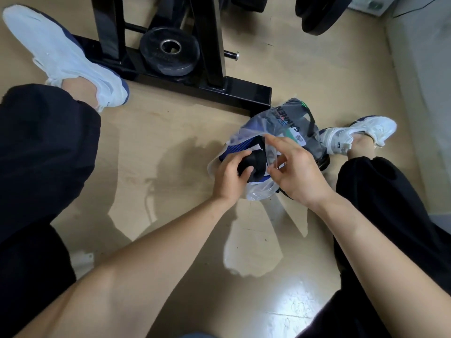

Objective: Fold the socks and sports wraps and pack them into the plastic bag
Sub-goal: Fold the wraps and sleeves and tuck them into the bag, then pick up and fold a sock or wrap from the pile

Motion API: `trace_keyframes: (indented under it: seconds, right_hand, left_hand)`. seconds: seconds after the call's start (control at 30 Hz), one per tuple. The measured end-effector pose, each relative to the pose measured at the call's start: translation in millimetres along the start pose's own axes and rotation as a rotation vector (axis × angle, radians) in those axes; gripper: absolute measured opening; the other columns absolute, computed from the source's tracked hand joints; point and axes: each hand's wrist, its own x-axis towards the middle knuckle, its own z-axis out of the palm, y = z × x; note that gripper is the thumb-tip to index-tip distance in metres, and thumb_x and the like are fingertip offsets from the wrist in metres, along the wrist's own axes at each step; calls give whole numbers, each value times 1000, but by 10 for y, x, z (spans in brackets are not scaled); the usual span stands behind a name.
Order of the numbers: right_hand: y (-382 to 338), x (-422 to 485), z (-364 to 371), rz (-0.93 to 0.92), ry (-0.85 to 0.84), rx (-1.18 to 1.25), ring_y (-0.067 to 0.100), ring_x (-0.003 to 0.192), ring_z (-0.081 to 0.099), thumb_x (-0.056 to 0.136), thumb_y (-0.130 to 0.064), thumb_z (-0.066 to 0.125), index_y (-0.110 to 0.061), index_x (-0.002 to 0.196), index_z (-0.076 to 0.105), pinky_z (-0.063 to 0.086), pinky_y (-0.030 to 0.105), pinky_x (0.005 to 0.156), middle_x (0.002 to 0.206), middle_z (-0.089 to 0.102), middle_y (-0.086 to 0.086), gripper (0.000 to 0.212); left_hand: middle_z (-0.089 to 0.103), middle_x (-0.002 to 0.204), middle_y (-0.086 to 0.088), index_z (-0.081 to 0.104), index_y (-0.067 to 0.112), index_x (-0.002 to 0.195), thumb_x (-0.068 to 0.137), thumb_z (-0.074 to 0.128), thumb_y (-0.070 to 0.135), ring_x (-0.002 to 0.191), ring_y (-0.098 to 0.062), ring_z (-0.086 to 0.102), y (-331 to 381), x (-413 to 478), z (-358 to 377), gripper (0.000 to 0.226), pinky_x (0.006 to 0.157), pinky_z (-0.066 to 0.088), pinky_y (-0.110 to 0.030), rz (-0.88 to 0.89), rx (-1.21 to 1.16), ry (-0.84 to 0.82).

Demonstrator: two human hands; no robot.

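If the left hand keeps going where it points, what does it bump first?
The left hand grips a black roll; going on, it would likely meet the blue striped fabric inside the plastic bag, though depth is unclear.

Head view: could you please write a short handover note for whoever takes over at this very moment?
Left hand grips a black folded piece at the mouth of the plastic bag.
Right hand seems to pinch the bag's rim, holding it open.
The bag lies on the floor beside the right shoe.
Done: a blue striped piece and a grey printed item are inside.
Left: seat the black piece and let go. No other loose socks or wraps are in view.
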Motion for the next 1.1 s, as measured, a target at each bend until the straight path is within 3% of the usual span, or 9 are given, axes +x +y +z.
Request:
trace_keyframes:
  seconds: [0.13,0.3,0.43,0.5,0.63,0.73,0.83,0.93,1.1]
  right_hand:
    - [42,-38,17,5,12,10,7,75,59,83,5,67,-13,146,47,46,10,74,126,51,-11,69]
    - [50,-85,15,1,16,9,8,73,57,83,7,67,-12,146,47,46,9,73,125,53,-6,69]
    - [47,-115,-2,7,31,12,4,75,56,85,5,66,-11,147,45,45,8,75,128,55,-2,68]
    - [60,-139,0,26,39,29,0,75,55,86,6,65,-11,147,45,44,6,72,128,54,-1,66]
    - [102,-198,26,41,38,33,2,73,53,86,7,64,-12,147,45,44,7,70,127,55,0,66]
    - [126,-231,47,38,44,36,7,75,54,87,7,63,-12,147,46,46,9,71,125,56,1,65]
    - [139,-264,67,37,47,34,6,77,56,88,6,62,-13,147,46,47,9,74,127,55,-1,64]
    - [148,-298,74,34,32,11,0,81,57,88,5,62,-13,147,45,48,13,80,128,53,-6,65]
    - [159,-319,57,54,29,17,-4,80,56,86,7,61,-11,146,46,42,6,77,124,53,-6,65]
  left_hand:
    - [67,120,-12,70,8,119,76,79,7,106,-30,65,-203,27,63,43,94,52,-42,80,195,-119]
    - [72,103,-2,73,17,108,69,85,18,84,-30,68,-271,124,34,40,74,52,-36,146,461,-161]
    - [60,135,-7,67,12,121,85,74,9,121,-29,58,-139,261,123,37,96,40,-31,247,408,-309]
    - [52,145,-3,67,17,119,91,69,14,131,-24,51,-153,282,120,28,96,47,-36,303,478,-335]
    - [67,122,-2,72,18,104,85,70,23,112,-24,54,-374,253,64,21,66,57,-39,669,638,-186]
    - [68,123,-8,69,9,115,85,73,23,116,-28,50,-502,230,12,33,86,53,-41,870,705,-223]
    - [56,146,-9,62,14,134,95,63,41,134,-33,50,-536,223,-34,48,100,49,-43,765,710,-418]
    - [29,165,-5,43,24,152,100,30,61,151,-31,28,-453,271,-17,65,114,39,-45,557,753,-627]
    - [2,170,6,14,34,161,97,19,73,157,-24,3,-284,445,140,75,126,12,-43,320,825,-800]
